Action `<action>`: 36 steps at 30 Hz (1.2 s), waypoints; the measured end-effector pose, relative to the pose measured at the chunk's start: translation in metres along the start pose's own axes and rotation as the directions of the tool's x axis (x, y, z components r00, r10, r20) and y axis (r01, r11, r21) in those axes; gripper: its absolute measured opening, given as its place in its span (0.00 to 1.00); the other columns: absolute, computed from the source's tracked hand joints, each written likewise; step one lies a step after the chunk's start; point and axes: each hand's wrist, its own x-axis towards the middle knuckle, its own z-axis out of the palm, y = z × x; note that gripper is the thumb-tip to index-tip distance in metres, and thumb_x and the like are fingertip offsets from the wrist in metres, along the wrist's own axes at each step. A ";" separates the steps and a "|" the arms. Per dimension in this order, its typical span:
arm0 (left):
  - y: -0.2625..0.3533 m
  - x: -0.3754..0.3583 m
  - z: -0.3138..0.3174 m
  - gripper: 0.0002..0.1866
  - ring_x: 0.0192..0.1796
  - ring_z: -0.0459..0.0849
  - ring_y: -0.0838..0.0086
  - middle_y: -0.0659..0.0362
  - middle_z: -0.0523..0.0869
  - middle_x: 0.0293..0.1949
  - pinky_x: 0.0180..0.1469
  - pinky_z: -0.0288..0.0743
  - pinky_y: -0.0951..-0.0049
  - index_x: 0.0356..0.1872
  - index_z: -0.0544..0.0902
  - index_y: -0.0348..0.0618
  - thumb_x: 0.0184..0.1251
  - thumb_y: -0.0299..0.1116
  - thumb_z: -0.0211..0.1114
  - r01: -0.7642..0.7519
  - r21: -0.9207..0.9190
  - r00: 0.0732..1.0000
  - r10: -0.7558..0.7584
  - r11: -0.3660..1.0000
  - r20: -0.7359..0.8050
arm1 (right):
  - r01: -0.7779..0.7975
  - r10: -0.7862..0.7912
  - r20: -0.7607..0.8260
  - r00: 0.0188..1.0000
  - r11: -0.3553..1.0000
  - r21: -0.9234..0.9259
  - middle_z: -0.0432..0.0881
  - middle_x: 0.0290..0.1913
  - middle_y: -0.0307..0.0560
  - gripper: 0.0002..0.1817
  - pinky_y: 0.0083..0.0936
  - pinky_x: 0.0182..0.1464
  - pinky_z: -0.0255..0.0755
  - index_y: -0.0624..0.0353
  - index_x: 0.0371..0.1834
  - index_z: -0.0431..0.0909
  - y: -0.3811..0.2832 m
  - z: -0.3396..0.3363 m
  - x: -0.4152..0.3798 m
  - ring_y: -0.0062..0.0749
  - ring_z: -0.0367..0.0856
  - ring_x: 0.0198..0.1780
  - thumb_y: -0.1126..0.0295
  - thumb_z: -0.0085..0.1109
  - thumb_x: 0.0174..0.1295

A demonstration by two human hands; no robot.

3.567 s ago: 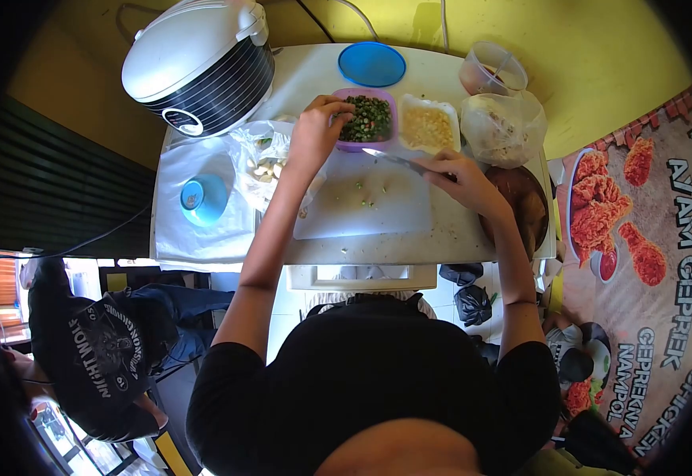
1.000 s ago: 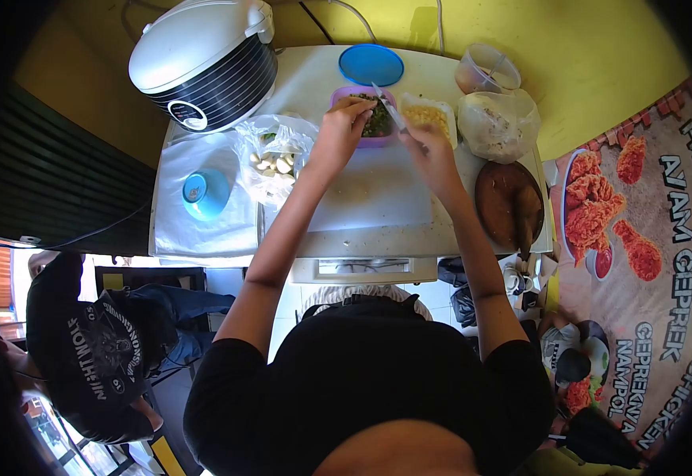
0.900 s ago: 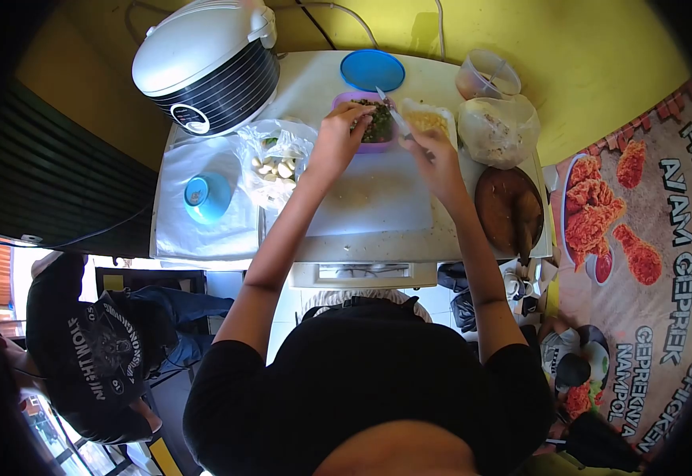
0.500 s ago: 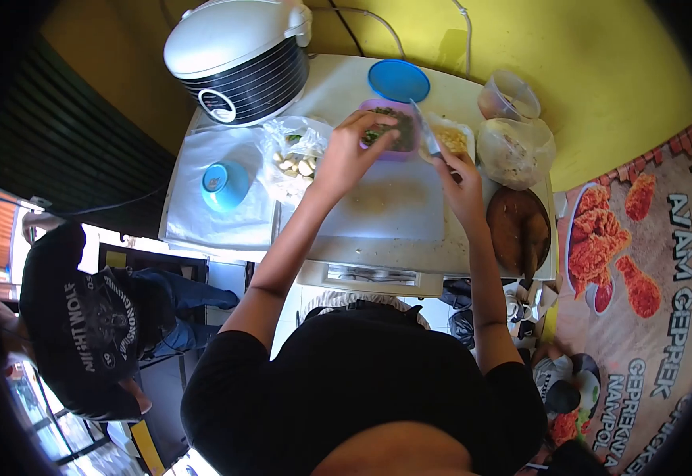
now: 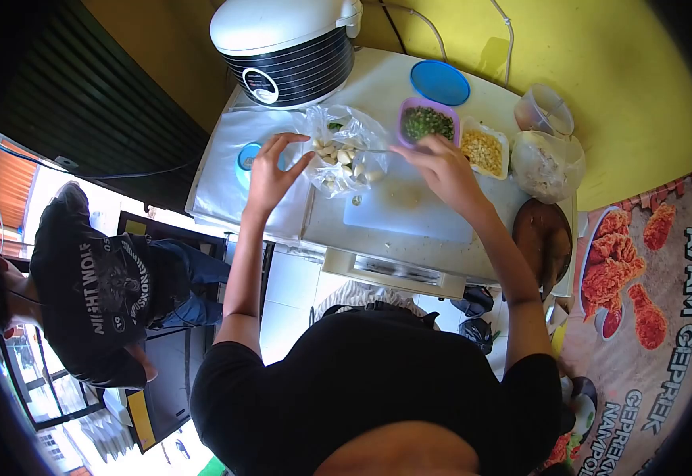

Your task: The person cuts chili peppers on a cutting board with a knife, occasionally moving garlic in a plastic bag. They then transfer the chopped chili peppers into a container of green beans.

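Observation:
My right hand [image 5: 439, 168] is closed on the handle of a knife [image 5: 371, 151], whose blade points left over a clear plastic bag [image 5: 374, 131] of peeled garlic cloves [image 5: 344, 155]. At the bag's left side is my left hand [image 5: 276, 168], its thumb and fingers apart and nothing visible between them. A pink container [image 5: 403, 127] of chopped greens stands just beyond my right hand. To its right is a white tray of chopped pale pieces [image 5: 485, 151]. The white cutting board [image 5: 417, 216] lies nearer me.
A rice cooker [image 5: 290, 59] stands at the back left, with a blue cup [image 5: 247, 157] nearer me. A blue lid [image 5: 440, 82], a clear tub [image 5: 544, 111], a filled bag [image 5: 548, 165] and a brown mortar [image 5: 542, 238] are rightward. A person [image 5: 108, 278] stands left.
Both hands have left the pink container; my left hand moved left to the garlic bag and opened. The knife swung from pointing away to pointing left over the bag. The camera view shifted.

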 end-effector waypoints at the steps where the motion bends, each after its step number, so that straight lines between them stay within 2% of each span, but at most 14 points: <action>1: 0.000 -0.001 0.005 0.14 0.47 0.84 0.58 0.52 0.85 0.43 0.51 0.76 0.66 0.43 0.84 0.42 0.55 0.30 0.73 -0.012 -0.012 1.000 0.012 1.000 0.004 | 0.053 -0.050 0.030 0.998 0.995 -0.086 0.75 0.32 0.46 0.22 0.30 0.40 0.69 0.43 0.56 0.82 0.001 0.010 0.011 0.34 0.76 0.39 0.77 0.58 0.58; 3: -0.007 0.000 0.018 0.16 0.48 0.82 0.56 0.52 0.85 0.43 0.53 0.75 0.64 0.45 0.82 0.45 0.55 0.31 0.73 -0.005 -0.058 1.000 0.006 0.998 0.026 | 0.111 -0.102 0.063 0.993 0.979 -0.172 0.76 0.33 0.45 0.22 0.32 0.41 0.70 0.42 0.54 0.84 0.012 0.022 0.027 0.34 0.77 0.40 0.77 0.58 0.57; 5: -0.009 0.004 0.027 0.17 0.50 0.82 0.56 0.53 0.86 0.44 0.55 0.73 0.62 0.47 0.82 0.48 0.55 0.34 0.72 -0.035 0.015 0.992 0.033 0.999 0.123 | 0.098 -0.052 0.142 0.988 0.937 -0.336 0.78 0.37 0.47 0.26 0.35 0.45 0.70 0.42 0.56 0.82 0.026 0.030 0.043 0.40 0.77 0.44 0.79 0.59 0.53; 10: -0.022 0.024 0.043 0.24 0.53 0.81 0.57 0.53 0.85 0.48 0.60 0.70 0.61 0.54 0.80 0.50 0.56 0.45 0.70 -0.117 0.148 0.979 0.088 0.982 0.184 | 0.116 -0.013 0.187 0.982 0.824 -0.554 0.77 0.32 0.43 0.21 0.30 0.44 0.71 0.41 0.49 0.86 0.048 0.035 0.070 0.35 0.78 0.42 0.76 0.54 0.54; 16: -0.046 0.045 0.058 0.33 0.55 0.80 0.58 0.50 0.82 0.54 0.63 0.68 0.59 0.58 0.78 0.46 0.54 0.53 0.70 -0.110 0.271 0.971 0.045 0.956 0.235 | 0.134 -0.037 0.168 0.985 0.777 -0.615 0.78 0.33 0.45 0.20 0.31 0.42 0.72 0.44 0.48 0.86 0.056 0.039 0.091 0.38 0.79 0.42 0.75 0.55 0.54; 19: -0.050 0.050 0.063 0.34 0.57 0.80 0.57 0.50 0.81 0.56 0.64 0.67 0.58 0.59 0.77 0.44 0.54 0.54 0.69 -0.107 0.283 0.969 0.036 0.953 0.245 | 0.105 -0.010 0.153 0.988 0.771 -0.628 0.81 0.34 0.47 0.14 0.30 0.39 0.72 0.47 0.44 0.87 0.057 0.038 0.096 0.37 0.80 0.42 0.71 0.59 0.56; 23: -0.057 0.056 0.076 0.33 0.60 0.78 0.56 0.49 0.80 0.58 0.66 0.66 0.59 0.61 0.75 0.44 0.56 0.51 0.68 -0.087 0.289 0.959 0.001 0.953 0.283 | 0.062 0.041 0.146 0.988 0.767 -0.639 0.82 0.35 0.48 0.13 0.33 0.40 0.72 0.50 0.43 0.87 0.060 0.043 0.097 0.39 0.80 0.43 0.73 0.59 0.55; 26: -0.065 0.061 0.087 0.34 0.59 0.78 0.55 0.48 0.79 0.59 0.66 0.65 0.59 0.61 0.74 0.41 0.57 0.51 0.66 -0.058 0.310 0.945 -0.048 0.949 0.324 | 0.132 -0.049 0.160 0.986 0.813 -0.568 0.82 0.35 0.50 0.13 0.34 0.40 0.73 0.52 0.41 0.87 0.073 0.048 0.097 0.42 0.81 0.43 0.77 0.57 0.54; 28: -0.066 0.067 0.085 0.34 0.58 0.79 0.54 0.46 0.81 0.55 0.64 0.65 0.58 0.59 0.76 0.39 0.56 0.52 0.66 -0.050 0.256 0.946 -0.037 0.966 0.322 | 0.085 0.011 0.225 0.974 0.906 -0.415 0.83 0.36 0.50 0.15 0.35 0.42 0.73 0.54 0.40 0.87 0.077 0.047 0.099 0.44 0.81 0.43 0.80 0.55 0.53; 29: -0.066 0.069 0.084 0.34 0.58 0.79 0.54 0.46 0.81 0.55 0.64 0.65 0.58 0.59 0.76 0.39 0.56 0.52 0.66 -0.049 0.255 0.945 -0.037 0.966 0.324 | 0.083 0.013 0.225 0.974 0.906 -0.414 0.83 0.36 0.50 0.15 0.35 0.42 0.73 0.54 0.40 0.87 0.079 0.046 0.099 0.44 0.81 0.43 0.80 0.55 0.53; 31: -0.063 0.073 0.081 0.32 0.55 0.80 0.52 0.44 0.84 0.48 0.62 0.65 0.59 0.55 0.79 0.37 0.58 0.53 0.65 0.022 0.238 0.900 -0.123 0.971 0.419 | 0.018 0.122 0.397 0.910 0.943 -0.331 0.79 0.35 0.52 0.17 0.37 0.46 0.71 0.49 0.49 0.85 0.073 0.038 0.102 0.47 0.79 0.41 0.78 0.51 0.62; 32: -0.063 0.072 0.079 0.32 0.55 0.80 0.52 0.44 0.84 0.48 0.62 0.65 0.59 0.55 0.79 0.37 0.58 0.53 0.65 0.022 0.238 0.898 -0.124 0.971 0.421 | 0.015 0.124 0.398 0.909 0.944 -0.330 0.79 0.35 0.52 0.17 0.37 0.46 0.71 0.49 0.49 0.85 0.071 0.035 0.103 0.47 0.79 0.41 0.78 0.51 0.62; 34: -0.065 0.069 0.073 0.28 0.52 0.82 0.56 0.46 0.87 0.42 0.65 0.57 0.57 0.50 0.82 0.39 0.62 0.54 0.62 0.065 0.159 0.876 -0.133 0.985 0.463 | 0.010 0.143 0.446 0.883 0.947 -0.322 0.79 0.36 0.53 0.18 0.37 0.47 0.70 0.47 0.49 0.85 0.068 0.031 0.102 0.46 0.79 0.42 0.78 0.51 0.61; 36: -0.066 0.068 0.065 0.26 0.50 0.82 0.56 0.47 0.87 0.40 0.64 0.57 0.57 0.49 0.83 0.40 0.64 0.54 0.60 0.125 0.110 0.850 -0.163 0.986 0.501 | 0.025 0.118 0.475 0.872 0.958 -0.284 0.79 0.36 0.52 0.19 0.36 0.47 0.69 0.46 0.50 0.85 0.072 0.027 0.101 0.45 0.79 0.42 0.79 0.52 0.61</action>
